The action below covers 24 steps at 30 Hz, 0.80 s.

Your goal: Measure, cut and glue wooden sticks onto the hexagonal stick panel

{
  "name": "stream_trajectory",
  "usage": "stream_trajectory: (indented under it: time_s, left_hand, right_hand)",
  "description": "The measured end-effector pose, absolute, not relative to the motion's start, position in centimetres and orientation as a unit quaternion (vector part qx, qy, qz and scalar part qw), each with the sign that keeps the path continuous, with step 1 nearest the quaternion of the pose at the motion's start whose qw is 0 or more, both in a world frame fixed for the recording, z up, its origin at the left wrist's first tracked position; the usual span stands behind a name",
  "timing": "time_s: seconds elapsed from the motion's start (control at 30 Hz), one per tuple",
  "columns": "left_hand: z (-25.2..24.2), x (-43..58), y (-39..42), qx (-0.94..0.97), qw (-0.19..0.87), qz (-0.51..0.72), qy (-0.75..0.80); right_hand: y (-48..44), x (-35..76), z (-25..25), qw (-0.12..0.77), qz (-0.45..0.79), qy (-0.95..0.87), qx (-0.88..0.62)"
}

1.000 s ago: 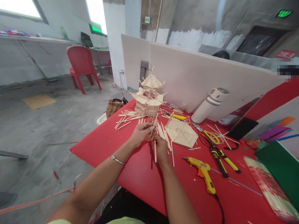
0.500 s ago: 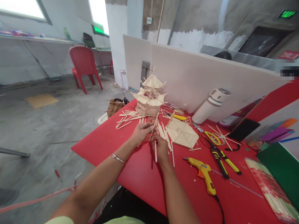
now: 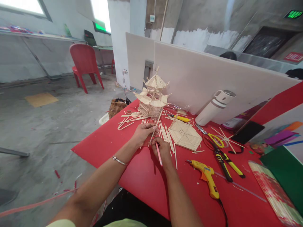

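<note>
Fingers (image 3: 148, 125) of the left hand (image 3: 141, 134) pinch a slim, straight wooden stick (image 3: 152, 136) aslant over the smooth red tabletop (image 3: 101, 145), while the right hand (image 3: 164, 153), just beside it, curls around a slender pink pencil-like rod (image 3: 159, 154). Beyond them stands a pale wooden pagoda (image 3: 153, 102) with flared, ribbed roofs; to the right, near scattered loose sticks (image 3: 166, 134), lies a flat hexagonal panel (image 3: 187, 135) of close-laid strips
</note>
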<state>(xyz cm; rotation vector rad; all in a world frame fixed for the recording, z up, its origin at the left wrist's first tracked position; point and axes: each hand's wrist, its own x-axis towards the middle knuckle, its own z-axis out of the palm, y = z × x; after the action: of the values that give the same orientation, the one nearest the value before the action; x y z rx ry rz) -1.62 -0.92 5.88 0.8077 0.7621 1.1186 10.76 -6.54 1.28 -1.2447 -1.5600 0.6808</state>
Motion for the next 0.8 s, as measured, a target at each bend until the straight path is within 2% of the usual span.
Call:
stream_trajectory:
  time_s: [0.8]
  left_hand:
    - [6.19, -1.63, -1.27, 0.347, 0.71, 0.502, 0.352]
  right_hand:
    - [-6.59, 10.74, 1.21, 0.478, 0.279, -0.66, -0.508]
